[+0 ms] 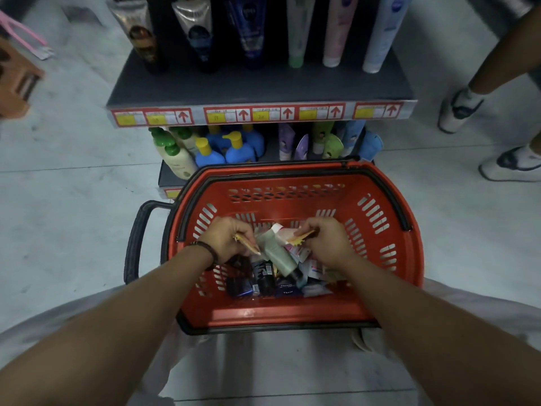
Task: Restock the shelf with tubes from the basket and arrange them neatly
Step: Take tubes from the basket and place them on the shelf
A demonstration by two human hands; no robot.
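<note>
**Both hands down in the basket, a tube in each**

Head view. The basket [380, 259] stands between you and the shelf [263, 83], under your arms. Loose tubes [263, 278] lie piled on its bottom, crossing one another, with a pale green tube [278, 254] on top in the middle. Your left hand [225, 238] curls round a gold tube [248, 244], whose crimped end pokes out past the fingers. Your right hand [328, 244] pinches an orange tube [303, 236] near its crimp. Neither tube is clear of the basket yet. On the shelf, standing tubes [339, 30] form a row on their caps, with bare board in front of them.

Handling, as a judgement: the tubes look light, soft-walled and glossy, so they may slip, or dent if you squeeze mid-body. The crimp is flat and stiff, good for plucking from the pile but poor for placing. Shift your hold to the shoulder by the cap, then set the tube down cap first. A tall tube on a small cap could topple its neighbours at a nudge.
</note>
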